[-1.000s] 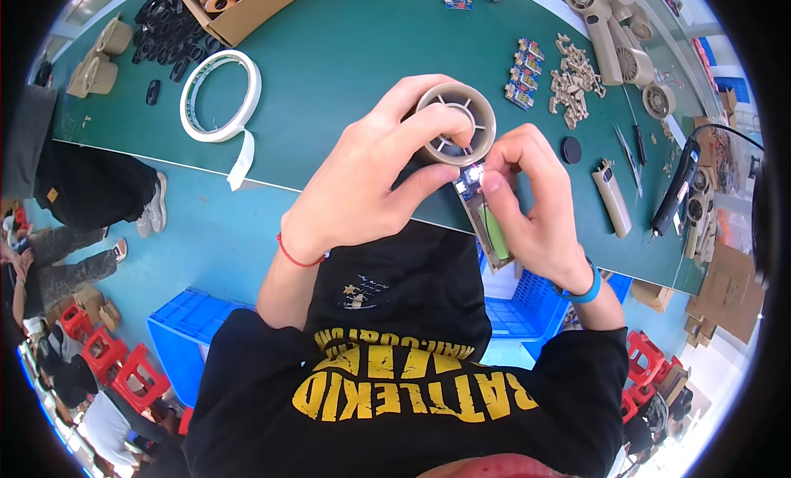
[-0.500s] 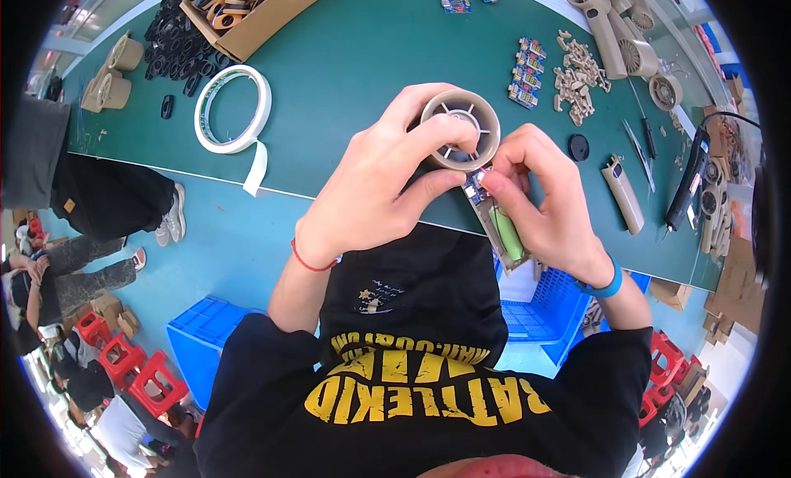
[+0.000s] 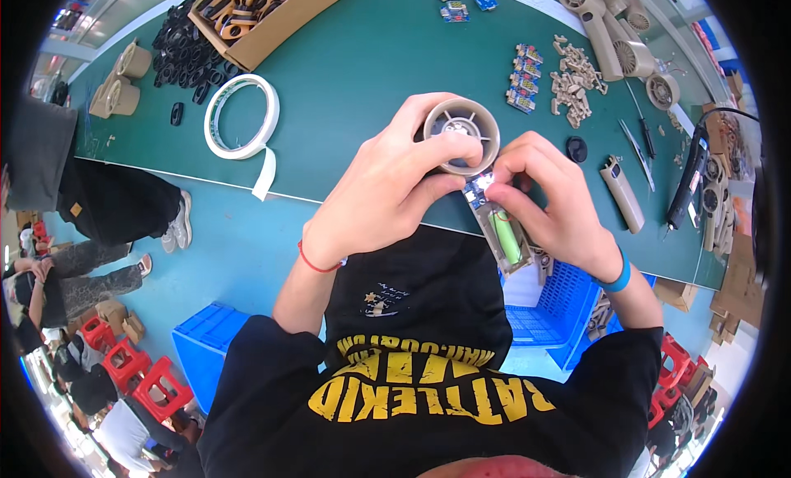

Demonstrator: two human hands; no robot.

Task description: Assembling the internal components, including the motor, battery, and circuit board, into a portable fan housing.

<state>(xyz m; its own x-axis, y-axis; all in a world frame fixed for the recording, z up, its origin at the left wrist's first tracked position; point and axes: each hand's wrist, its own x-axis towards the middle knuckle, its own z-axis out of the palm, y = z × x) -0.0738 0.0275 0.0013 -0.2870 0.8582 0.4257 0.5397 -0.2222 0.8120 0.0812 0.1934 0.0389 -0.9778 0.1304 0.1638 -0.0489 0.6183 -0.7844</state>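
Note:
A beige handheld fan (image 3: 492, 161) hangs between my hands over the table's near edge, its handle opened up. My left hand (image 3: 387, 177) grips its round head, with the index finger inside the ring and the thumb at the neck. Inside the handle show a blue circuit board (image 3: 475, 192) and a green battery cell (image 3: 505, 237) with a thin red wire by it. My right hand (image 3: 548, 185) has thumb and fingers pinched at the board's upper end, where a white light glows. What lies between those fingertips is hidden.
A tape roll (image 3: 241, 152) lies left, near black rings (image 3: 177, 58) and a carton (image 3: 288, 25) of parts. Rightward are circuit boards (image 3: 525, 78), beige pieces (image 3: 577, 78), a black cap (image 3: 577, 148), a handle cover (image 3: 622, 194), tweezers (image 3: 637, 154) and a black electric screwdriver (image 3: 686, 181).
A white light now glows at the circuit board. My right fingers have shifted slightly, showing more of the battery and the red wire. The left hand keeps its grip.

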